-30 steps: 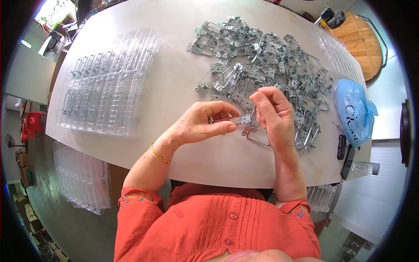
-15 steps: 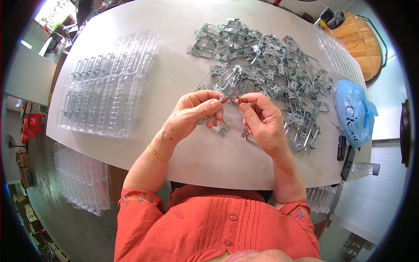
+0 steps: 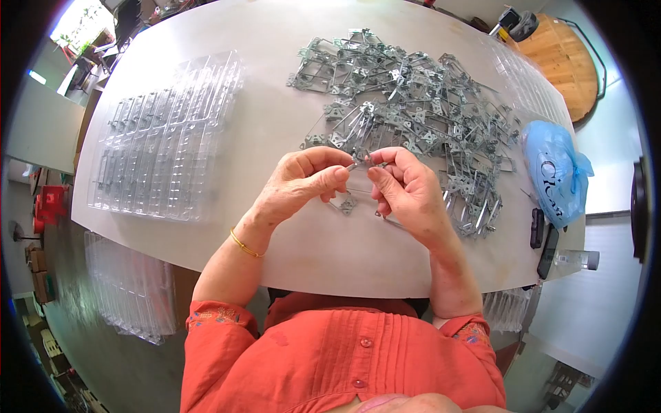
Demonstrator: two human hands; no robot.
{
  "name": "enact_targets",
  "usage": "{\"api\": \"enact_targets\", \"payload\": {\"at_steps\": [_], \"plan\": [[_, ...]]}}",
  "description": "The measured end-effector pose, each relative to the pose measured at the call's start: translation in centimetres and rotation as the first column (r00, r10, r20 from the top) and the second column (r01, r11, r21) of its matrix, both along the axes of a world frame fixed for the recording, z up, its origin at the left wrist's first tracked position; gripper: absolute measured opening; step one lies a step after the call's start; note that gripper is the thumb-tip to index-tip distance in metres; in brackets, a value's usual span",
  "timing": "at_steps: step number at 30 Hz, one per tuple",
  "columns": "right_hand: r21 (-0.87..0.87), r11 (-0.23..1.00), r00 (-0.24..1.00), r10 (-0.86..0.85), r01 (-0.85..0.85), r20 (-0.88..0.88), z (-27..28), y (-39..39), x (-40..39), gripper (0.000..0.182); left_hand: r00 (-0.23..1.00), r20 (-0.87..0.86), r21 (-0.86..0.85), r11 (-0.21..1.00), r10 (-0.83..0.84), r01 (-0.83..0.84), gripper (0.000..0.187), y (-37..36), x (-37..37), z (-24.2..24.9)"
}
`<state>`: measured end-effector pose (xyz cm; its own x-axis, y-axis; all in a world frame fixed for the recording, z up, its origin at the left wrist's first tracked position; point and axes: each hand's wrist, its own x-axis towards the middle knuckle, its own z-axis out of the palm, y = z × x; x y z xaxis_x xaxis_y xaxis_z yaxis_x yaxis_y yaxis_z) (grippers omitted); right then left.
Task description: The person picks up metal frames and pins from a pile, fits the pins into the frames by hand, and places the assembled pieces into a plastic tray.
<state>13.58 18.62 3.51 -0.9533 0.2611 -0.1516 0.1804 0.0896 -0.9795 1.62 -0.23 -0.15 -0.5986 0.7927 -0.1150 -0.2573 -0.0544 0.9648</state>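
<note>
At mid-frame, between left hand (image 3: 297,184) and right hand (image 3: 411,191), a metal part (image 3: 360,160) is pinched by both hands' nearly closed fingertips (image 3: 339,174), long axis unclear.

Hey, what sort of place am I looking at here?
Probably a small workshop or assembly room: a tangled heap of silvery metal brackets lies on a large, pale, curved-edged table, with clear plastic trays divided into narrow slots beside it.

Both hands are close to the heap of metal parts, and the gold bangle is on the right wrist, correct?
Not quite: the head view shows the gold bangle on the left wrist. The rest holds: the left hand and right hand are both close to the heap of metal parts.
</note>
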Motion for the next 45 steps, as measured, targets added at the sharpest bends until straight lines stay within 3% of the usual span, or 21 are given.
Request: {"api": "enact_targets", "payload": {"at_steps": [10,22,24,28,31,33,35,37,39,45], "plan": [[0.031,0.999,1.0,-0.003,0.004,-0.03,0.1,-0.2,0.2,0.01,0.994,0.094,0.085,0.994,0.061,-0.069,0.033,0.1,-0.5,-0.9],[-0.005,1.0,0.999,0.025,-0.025,0.027,0.3,-0.4,0.0,0.011,0.999,-0.036,-0.068,0.998,-0.02,0.018,0.041,0.1,0.1,0.3],[0.008,0.998,0.998,-0.063,0.062,0.015,0.2,-0.7,0.0,0.017,1.0,-0.008,-0.042,0.999,-0.016,0.016,0.043,0.1,0.2,0.4],[0.125,0.991,0.998,0.057,-0.055,-0.009,0.3,-0.2,0.1,0.03,0.999,-0.011,-0.038,0.999,-0.032,0.031,0.04,-0.1,-0.1,0.2],[0.146,0.981,0.99,0.113,-0.125,0.088,0.3,-0.2,0.2,0.027,0.998,0.057,0.083,0.996,0.04,-0.045,0.038,-0.1,-0.2,-0.1],[0.129,0.98,0.986,0.138,-0.15,0.095,-0.2,0.0,0.2,0.021,0.996,0.053,0.065,0.995,0.067,-0.071,0.036,-0.1,-0.3,0.0],[0.075,0.997,0.998,-0.029,0.033,-0.048,-0.9,0.0,0.0,0.016,0.993,0.051,0.05,0.993,0.103,-0.105,0.035,0.1,-0.3,-0.2],[0.082,0.996,0.988,-0.014,0.027,-0.157,-1.5,0.1,-0.2,0.014,0.995,-0.085,0.09,0.995,0.055,-0.048,0.035,0.4,0.0,-0.8],[0.064,0.993,0.888,-0.058,0.098,-0.456,-2.3,0.0,-0.7,0.014,0.983,-0.181,0.025,1.0,0.021,-0.017,0.033,0.5,0.4,-0.6],[0.038,0.999,0.919,0.026,-0.012,-0.393,-2.0,-0.5,-0.6,0.011,0.93,-0.364,0.026,0.999,0.043,-0.036,0.034,0.8,1.1,-0.7]]}}
